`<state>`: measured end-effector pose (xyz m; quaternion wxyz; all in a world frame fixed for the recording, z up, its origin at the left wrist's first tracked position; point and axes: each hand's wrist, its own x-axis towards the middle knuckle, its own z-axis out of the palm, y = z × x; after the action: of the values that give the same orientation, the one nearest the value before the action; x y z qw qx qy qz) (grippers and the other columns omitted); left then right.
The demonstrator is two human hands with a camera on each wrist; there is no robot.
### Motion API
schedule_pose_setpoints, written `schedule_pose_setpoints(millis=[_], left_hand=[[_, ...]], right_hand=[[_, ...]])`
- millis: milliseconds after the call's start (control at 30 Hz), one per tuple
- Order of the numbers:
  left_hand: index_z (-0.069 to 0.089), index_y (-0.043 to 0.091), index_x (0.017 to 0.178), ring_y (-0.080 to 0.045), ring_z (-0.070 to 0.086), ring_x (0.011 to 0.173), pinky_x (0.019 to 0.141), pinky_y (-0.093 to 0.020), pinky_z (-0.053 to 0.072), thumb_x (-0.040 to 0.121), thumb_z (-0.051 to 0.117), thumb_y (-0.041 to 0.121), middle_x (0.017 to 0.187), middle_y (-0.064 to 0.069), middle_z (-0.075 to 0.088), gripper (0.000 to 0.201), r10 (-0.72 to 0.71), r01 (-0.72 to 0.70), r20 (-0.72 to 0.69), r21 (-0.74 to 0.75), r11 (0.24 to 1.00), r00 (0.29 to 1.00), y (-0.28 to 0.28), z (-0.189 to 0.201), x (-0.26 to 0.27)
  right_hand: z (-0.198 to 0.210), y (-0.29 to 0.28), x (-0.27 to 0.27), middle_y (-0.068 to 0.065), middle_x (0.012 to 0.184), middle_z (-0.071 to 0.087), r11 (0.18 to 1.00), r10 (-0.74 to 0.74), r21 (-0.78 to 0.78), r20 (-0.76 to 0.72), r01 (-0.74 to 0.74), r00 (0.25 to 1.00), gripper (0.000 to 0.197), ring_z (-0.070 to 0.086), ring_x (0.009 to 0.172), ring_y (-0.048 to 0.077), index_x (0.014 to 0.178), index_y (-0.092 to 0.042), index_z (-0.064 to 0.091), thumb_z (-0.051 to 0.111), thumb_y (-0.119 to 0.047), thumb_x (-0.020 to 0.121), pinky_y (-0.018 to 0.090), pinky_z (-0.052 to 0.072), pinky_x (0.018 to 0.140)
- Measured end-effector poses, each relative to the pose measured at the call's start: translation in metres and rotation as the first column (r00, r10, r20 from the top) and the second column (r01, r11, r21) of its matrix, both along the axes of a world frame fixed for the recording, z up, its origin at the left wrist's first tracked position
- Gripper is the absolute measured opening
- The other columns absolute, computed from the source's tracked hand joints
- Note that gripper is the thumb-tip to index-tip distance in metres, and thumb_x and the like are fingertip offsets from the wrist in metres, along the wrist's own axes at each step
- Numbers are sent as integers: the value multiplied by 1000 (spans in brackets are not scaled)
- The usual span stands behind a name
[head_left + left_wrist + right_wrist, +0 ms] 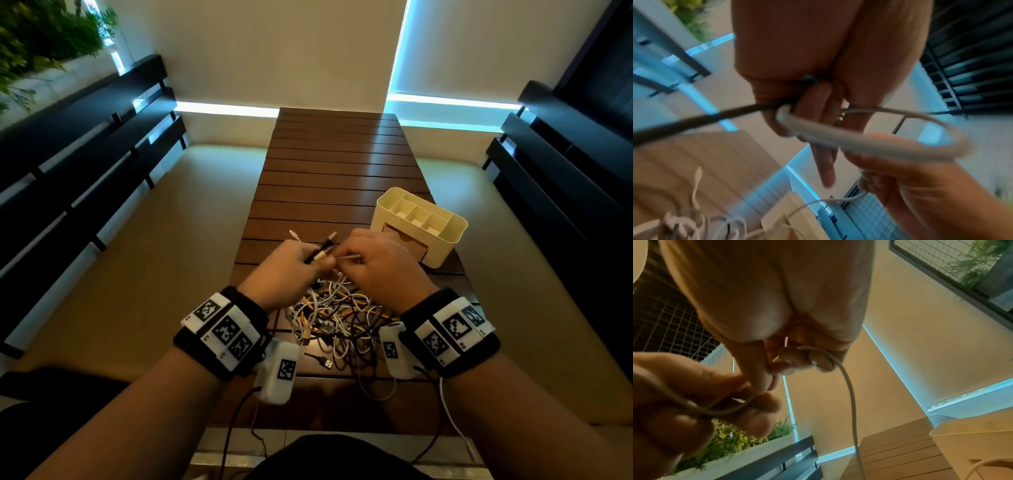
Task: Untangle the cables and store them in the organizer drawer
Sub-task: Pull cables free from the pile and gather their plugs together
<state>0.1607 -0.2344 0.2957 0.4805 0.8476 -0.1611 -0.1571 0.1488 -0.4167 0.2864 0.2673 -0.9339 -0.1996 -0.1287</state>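
Head view: left hand (287, 265) clenched on black and white cable ends, right hand (376, 260) pinching a white cable (349, 256), both raised over the tangle (337, 318) at the near end of the bench (335, 164); organizer (419, 224) near the right edge.

Left wrist: fingers (813, 104) curled round a black cable (694, 121) and white loop (869, 139).

Right wrist: fingertips (791, 360) gripping the white cable.

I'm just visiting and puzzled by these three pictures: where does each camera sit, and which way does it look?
Head: on the head, looking down at both hands over the cable tangle and organizer.
Left wrist: under the left hand, facing its white cable.
Right wrist: under the right hand, looking up past its fingers.
All three show the organizer.
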Motion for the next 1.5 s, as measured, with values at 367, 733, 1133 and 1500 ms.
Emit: schedule_pose_setpoints(millis=[367,733,1133,1500], left_hand=[[69,3,90,-7,54,53,60,-17,47,100,52,16,60,-3,57,24,138,-131,-8,-390,912,990,18,13,-3],[76,21,86,-7,45,56,61,-28,36,96,62,31,63,4,59,20,83,-86,24,246,965,996,65,-9,8],[74,26,105,-16,53,63,59,-29,43,97,61,26,84,-10,72,15,-6,-11,233,75,997,972,22,17,10],[66,10,82,2,43,43,45,-14,35,101,53,20,53,11,53,25,81,-49,140,-219,975,987,17,21,-2]], right_hand=[[-15,-23,-1,4,79,67,898,-12,419,-285,136,958,16,59,74,16,87,-25,71,60,-30,97,14,45,61],[-4,-29,6,-13,80,61,978,-7,200,-249,59,969,9,56,76,0,86,-25,69,65,-27,94,10,41,64],[4,1,6,-20,85,49,980,133,-104,-286,-169,949,5,48,79,-6,93,-22,68,63,-23,95,9,34,67],[-5,-9,-2,0,76,62,949,82,316,-227,-7,970,10,57,66,11,92,-23,64,58,-28,98,17,45,60]])
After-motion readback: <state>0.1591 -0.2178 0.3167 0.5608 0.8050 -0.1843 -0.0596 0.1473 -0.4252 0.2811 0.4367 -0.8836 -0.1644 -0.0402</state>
